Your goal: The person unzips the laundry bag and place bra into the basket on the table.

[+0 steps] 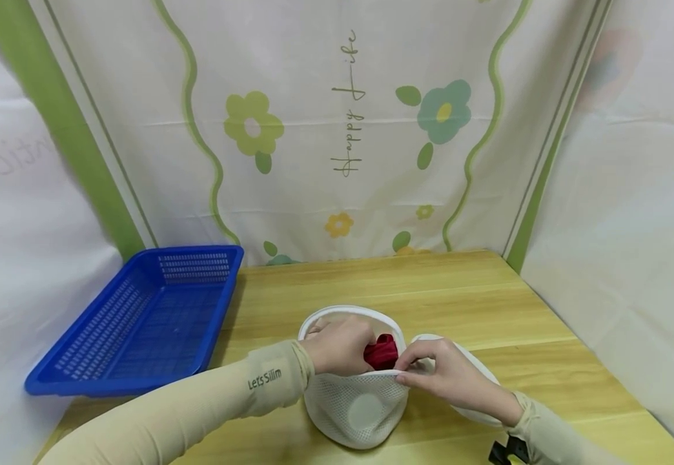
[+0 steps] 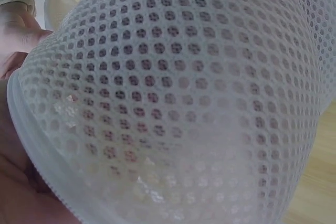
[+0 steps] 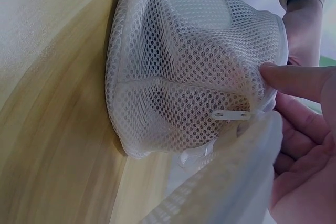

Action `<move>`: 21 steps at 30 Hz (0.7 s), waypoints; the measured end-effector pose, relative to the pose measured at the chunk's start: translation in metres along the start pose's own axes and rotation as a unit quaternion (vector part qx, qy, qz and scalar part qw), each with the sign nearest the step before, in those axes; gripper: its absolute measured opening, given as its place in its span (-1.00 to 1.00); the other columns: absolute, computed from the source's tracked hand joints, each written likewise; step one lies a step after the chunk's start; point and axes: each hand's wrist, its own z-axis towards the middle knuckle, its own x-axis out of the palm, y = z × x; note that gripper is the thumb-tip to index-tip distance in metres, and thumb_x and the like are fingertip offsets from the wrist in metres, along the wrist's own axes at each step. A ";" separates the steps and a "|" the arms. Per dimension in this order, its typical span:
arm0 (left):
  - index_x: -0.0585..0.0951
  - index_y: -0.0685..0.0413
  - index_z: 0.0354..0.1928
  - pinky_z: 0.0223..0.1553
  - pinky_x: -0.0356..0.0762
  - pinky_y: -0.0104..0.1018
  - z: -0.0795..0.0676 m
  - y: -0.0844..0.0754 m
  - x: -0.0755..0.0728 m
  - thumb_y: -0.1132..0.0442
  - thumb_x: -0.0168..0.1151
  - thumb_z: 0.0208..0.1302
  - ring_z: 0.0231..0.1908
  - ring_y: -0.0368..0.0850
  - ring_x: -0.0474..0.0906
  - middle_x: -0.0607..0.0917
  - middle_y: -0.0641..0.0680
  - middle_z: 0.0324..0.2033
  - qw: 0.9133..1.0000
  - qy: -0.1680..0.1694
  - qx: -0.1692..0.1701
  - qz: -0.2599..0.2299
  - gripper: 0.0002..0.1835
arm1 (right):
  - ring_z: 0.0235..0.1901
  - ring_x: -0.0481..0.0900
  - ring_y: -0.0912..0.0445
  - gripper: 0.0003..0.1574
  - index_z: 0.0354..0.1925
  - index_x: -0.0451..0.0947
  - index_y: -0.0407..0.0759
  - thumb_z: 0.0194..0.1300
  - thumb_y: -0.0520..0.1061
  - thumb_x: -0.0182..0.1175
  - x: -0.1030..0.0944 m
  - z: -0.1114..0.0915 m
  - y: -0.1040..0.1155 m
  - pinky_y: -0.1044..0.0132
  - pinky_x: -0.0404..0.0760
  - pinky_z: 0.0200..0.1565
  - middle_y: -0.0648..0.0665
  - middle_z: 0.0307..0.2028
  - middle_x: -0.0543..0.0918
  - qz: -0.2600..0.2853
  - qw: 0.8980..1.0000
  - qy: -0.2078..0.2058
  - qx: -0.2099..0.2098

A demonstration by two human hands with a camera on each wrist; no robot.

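Observation:
A white mesh laundry bag (image 1: 356, 413) stands on the table with its top unzipped. My left hand (image 1: 339, 347) reaches into the opening and grips a dark red cloth (image 1: 382, 352) between thumb and fingers; its fingertips are hidden. At the right side of the rim, my right hand (image 1: 444, 368) pinches the bag's edge between thumb and forefinger. The bag's round lid (image 1: 476, 365) hangs out to the right, partly under that hand. A white zipper pull (image 3: 231, 115) shows near the rim in the right wrist view. Mesh fills most of the left wrist view.
A blue plastic basket (image 1: 206, 336) with slotted sides sits at the left of the wooden table (image 1: 546, 387). Patterned curtains (image 1: 302, 161) close off the back and both sides. A black device (image 1: 508, 450) is strapped near the right wrist.

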 end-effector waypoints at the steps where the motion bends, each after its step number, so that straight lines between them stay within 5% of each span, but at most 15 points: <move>1: 0.42 -0.14 -0.77 -0.74 0.16 -0.34 0.000 0.000 0.000 0.14 0.49 -0.04 -0.75 -0.34 0.19 0.30 -0.22 -0.81 1.000 0.000 0.002 -0.002 -0.60 | -0.32 0.61 0.19 -0.89 -0.32 0.68 0.09 0.20 -0.13 0.41 0.000 0.000 0.000 0.27 0.63 -0.25 0.18 -0.35 0.67 0.000 1.000 0.000 0.000; 21: 0.53 -0.16 -0.72 -0.72 0.19 -0.47 -0.004 0.004 -0.009 0.17 0.50 -0.02 -0.72 -0.38 0.22 0.35 -0.26 -0.80 1.000 -0.001 0.011 -0.029 -0.69 | -0.31 0.61 0.18 -0.89 -0.31 0.67 0.10 0.20 -0.12 0.41 -0.003 0.000 -0.002 0.28 0.61 -0.23 0.19 -0.35 0.66 -0.013 1.000 -0.006 -0.009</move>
